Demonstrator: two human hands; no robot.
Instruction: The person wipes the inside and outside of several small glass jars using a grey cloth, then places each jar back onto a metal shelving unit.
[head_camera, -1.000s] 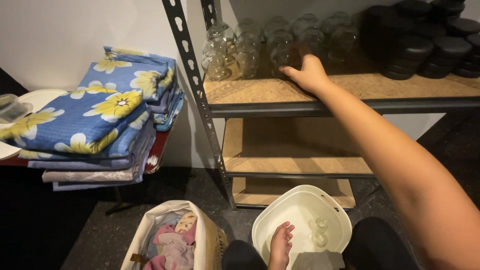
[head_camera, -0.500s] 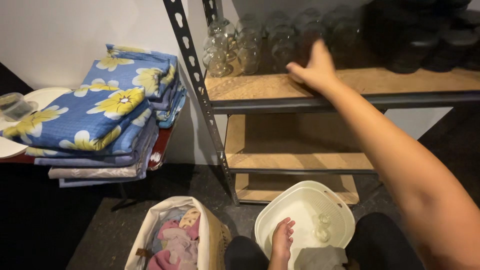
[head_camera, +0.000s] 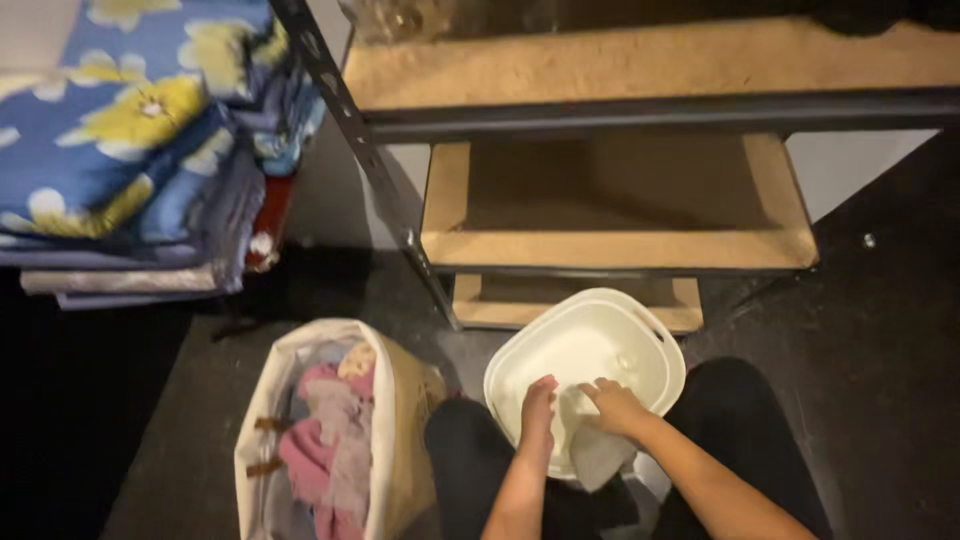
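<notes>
Both my hands are down in the white basin (head_camera: 640, 330) between my knees. My left hand (head_camera: 538, 405) rests flat on its near rim, fingers loosely open and holding nothing. My right hand (head_camera: 615, 405) lies over a grey cloth (head_camera: 598, 455) draped across the near edge; whether those fingers pinch it I cannot tell. A small clear glass cup (head_camera: 627, 362) sits just beyond my right fingertips, so I should steady the basin and reach gently.
</notes>
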